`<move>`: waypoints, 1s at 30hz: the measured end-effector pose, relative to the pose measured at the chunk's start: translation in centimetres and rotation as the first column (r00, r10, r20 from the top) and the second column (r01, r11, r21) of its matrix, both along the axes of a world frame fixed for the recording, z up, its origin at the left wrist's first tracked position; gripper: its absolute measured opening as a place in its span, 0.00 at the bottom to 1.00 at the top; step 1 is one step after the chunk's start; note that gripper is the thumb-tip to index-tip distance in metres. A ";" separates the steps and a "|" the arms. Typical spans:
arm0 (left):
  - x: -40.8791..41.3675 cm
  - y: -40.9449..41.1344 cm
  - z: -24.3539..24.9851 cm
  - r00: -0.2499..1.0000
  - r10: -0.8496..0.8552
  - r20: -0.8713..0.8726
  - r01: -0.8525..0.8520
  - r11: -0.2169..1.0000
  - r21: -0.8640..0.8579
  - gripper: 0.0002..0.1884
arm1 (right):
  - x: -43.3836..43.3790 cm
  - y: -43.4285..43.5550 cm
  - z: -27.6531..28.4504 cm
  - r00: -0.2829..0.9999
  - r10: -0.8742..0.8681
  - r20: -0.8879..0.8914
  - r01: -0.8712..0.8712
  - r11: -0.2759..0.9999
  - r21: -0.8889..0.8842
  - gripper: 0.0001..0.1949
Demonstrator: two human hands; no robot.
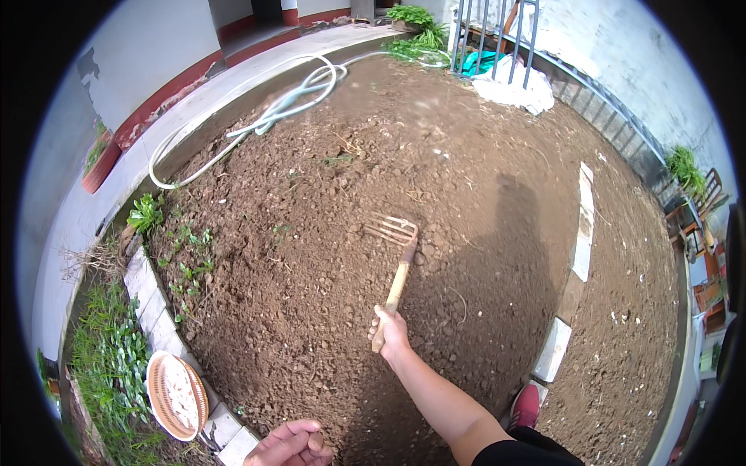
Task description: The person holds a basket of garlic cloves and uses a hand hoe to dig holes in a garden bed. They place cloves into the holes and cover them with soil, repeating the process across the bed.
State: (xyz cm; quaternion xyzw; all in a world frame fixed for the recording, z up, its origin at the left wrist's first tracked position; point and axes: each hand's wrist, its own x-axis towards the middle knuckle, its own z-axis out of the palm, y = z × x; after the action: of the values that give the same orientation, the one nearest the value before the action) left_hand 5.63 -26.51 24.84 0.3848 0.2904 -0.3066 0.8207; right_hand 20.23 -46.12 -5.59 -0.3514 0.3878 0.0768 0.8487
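My right hand [391, 332] grips the wooden handle of a short hand cultivator [397, 285]. Its rusty tines point left, at or just above loose brown soil [326, 279]; contact is hard to tell. At the bottom edge is my left hand [291, 445], partly cut off, with its fingers curled towards the thumb. Whether something small sits between those fingertips is unclear. To its left, an orange plastic basket [156, 396] with white pieces inside stands tilted by the paving tiles [154, 314].
A pale hose [291, 105] lies coiled at the far left. Green plants [111, 343] grow beyond the tiles. White slabs [583, 233] line the right side, near my red shoe [526, 405]. At the back, a metal railing [495, 35] stands before white sacks [518, 87].
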 end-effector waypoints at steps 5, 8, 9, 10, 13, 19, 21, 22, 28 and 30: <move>-0.6 1.1 0.3 1.000 0.003 -0.007 -0.003 1.000 0.019 0.13 | -1.2 0.0 0.7 0.999 0.029 -0.037 -0.030 0.999 -0.029 0.12; -1.2 2.0 0.4 1.000 0.027 -0.005 -0.027 0.999 0.023 0.13 | -2.9 1.0 0.8 0.998 0.053 -0.033 -0.055 0.996 -0.072 0.13; -1.4 2.3 0.4 0.999 0.036 -0.010 -0.035 0.999 0.019 0.13 | -3.6 1.4 0.6 0.998 0.048 -0.039 -0.052 0.994 -0.100 0.13; -1.5 2.5 0.5 0.999 0.037 -0.003 -0.037 0.999 0.019 0.13 | -4.2 2.2 0.4 0.998 0.045 -0.045 -0.051 0.991 -0.127 0.13; -2.0 3.0 0.8 0.999 0.052 0.012 -0.052 0.999 0.009 0.12 | -5.6 3.8 0.5 0.998 0.039 -0.051 -0.046 0.987 -0.155 0.13; -2.5 3.5 1.3 0.997 0.063 0.045 -0.067 0.995 0.074 0.13 | -6.2 4.8 1.8 0.999 0.024 -0.032 -0.026 0.997 -0.070 0.11; -2.9 3.8 1.5 0.996 0.058 0.072 -0.066 0.992 0.109 0.13 | -6.3 5.5 2.8 0.996 0.070 -0.051 -0.072 0.996 -0.058 0.11; -2.9 3.7 1.6 0.995 0.063 0.076 -0.073 0.989 0.132 0.14 | -6.3 5.8 3.0 0.994 0.093 -0.062 -0.097 0.994 -0.052 0.11; -3.6 3.8 0.4 0.991 0.023 0.133 -0.032 0.997 0.073 0.25 | -6.9 5.8 2.6 0.989 0.138 -0.055 -0.142 0.986 -0.083 0.10; -3.2 2.8 2.2 0.995 0.077 0.068 -0.085 0.987 0.133 0.21 | -6.8 6.6 2.6 0.986 0.169 -0.016 -0.170 0.984 -0.062 0.11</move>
State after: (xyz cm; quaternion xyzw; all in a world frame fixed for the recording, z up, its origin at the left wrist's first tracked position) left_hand 2.46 -23.68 27.00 0.4372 0.3001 -0.2403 0.8131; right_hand 13.41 -39.52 -2.94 -0.4091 0.3633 0.1383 0.8255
